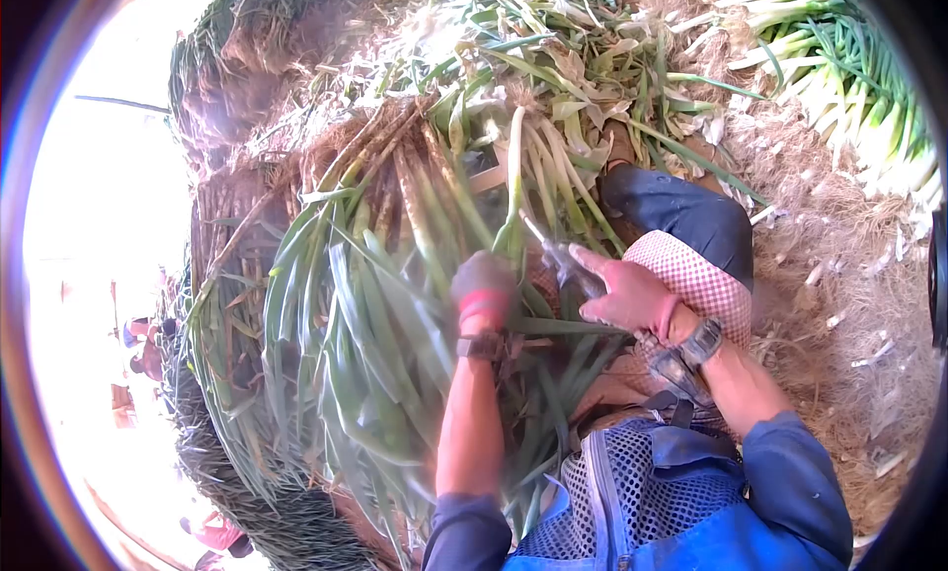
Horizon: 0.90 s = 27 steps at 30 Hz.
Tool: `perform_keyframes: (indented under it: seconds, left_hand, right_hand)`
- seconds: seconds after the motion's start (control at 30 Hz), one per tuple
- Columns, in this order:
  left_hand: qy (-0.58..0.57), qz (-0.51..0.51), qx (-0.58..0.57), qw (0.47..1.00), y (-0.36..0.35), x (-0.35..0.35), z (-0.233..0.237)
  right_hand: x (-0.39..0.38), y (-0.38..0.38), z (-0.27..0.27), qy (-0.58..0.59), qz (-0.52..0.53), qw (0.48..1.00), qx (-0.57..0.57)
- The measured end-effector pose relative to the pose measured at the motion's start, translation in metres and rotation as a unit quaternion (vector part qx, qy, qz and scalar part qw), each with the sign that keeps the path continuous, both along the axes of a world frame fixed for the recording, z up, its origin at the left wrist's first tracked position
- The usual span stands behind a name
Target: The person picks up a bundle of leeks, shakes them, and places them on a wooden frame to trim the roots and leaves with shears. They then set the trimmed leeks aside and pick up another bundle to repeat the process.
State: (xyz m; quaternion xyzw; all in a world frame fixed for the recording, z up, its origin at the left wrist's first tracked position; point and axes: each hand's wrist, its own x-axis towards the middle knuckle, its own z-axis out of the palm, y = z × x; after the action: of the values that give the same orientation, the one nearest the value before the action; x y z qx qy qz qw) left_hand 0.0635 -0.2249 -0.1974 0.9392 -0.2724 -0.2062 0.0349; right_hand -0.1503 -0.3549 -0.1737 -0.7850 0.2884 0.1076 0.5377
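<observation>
L hand (pixel 484 292), grey-and-red glove, fingers closed tight round one long white-and-green onion stalk (pixel 513 171). The stalk runs up & away from the fingertips, pale end farthest, green leaves trailing back under the palm. R hand (pixel 627 294), pink glove, fingers curled on a small thin metal blade (pixel 545 237), forefinger lying straighter along it. Blade tip sits just beside the L fingers, at the stalk; contact too blurred to tell. Left of the L fingers, touching them: big heap of untrimmed green-leaved stalks w/ brown dirty bases (pixel 346 294). Beyond both sets of fingertips: loose litter of pale green trimmings (pixel 553 47). Well right of the R fingers, far side: pile of clean white stalks (pixel 849 77) on dry brown straw (pixel 839 275). Behind the R fingers, at the wrist: dark wristwatch (pixel 699 342). Under the R palm: pink checked cloth (pixel 691 270).
</observation>
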Motion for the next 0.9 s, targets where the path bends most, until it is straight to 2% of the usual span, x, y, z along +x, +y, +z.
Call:
perform_keyframes:
  seconds: [0.03,0.1,0.17,0.23,0.33,0.43,0.5,0.7,0.77,0.87,0.9]
  left_hand:
    - [-0.001,0.0,0.001,1.0,0.0,0.0,0.0]
    - [0.008,0.004,-0.004,1.0,0.0,0.002,0.001]
    - [0.01,0.008,-0.007,1.0,0.0,0.003,0.001]
    - [0.013,0.007,-0.009,1.0,-0.002,0.003,0.0]
    - [0.006,-0.002,-0.006,1.0,-0.002,0.005,-0.002]
    - [0.019,0.02,0.008,1.0,-0.001,0.012,-0.009]
    - [0.013,0.023,-0.009,1.0,0.003,0.012,-0.013]
    - [0.023,0.016,-0.017,0.999,0.002,0.013,-0.012]
    - [0.019,0.02,-0.016,0.999,0.002,0.013,-0.012]
    - [0.019,0.02,-0.012,1.0,-0.001,0.01,-0.008]
    - [0.021,0.023,-0.01,0.999,-0.001,0.011,-0.007]
  right_hand:
    - [0.004,-0.003,0.002,0.04,-0.003,0.999,0.012]
    - [-0.006,0.0,-0.006,0.016,-0.008,1.0,0.014]
    - [-0.018,0.008,-0.009,-0.048,0.031,0.998,-0.009]
    - [-0.015,0.009,-0.012,-0.037,0.034,0.998,-0.025]
    - [-0.002,0.001,-0.014,-0.021,0.011,1.0,-0.004]
    - [0.0,-0.005,-0.021,-0.063,-0.018,0.998,0.021]
    - [-0.008,0.0,-0.024,-0.063,-0.007,0.995,0.081]
    - [-0.001,-0.008,0.006,-0.048,-0.021,0.993,0.108]
    - [-0.01,-0.001,-0.002,-0.035,0.002,0.991,0.128]
    - [-0.005,-0.001,-0.019,-0.109,-0.024,0.991,0.078]
    - [0.0,-0.007,0.001,-0.06,-0.036,0.99,0.12]
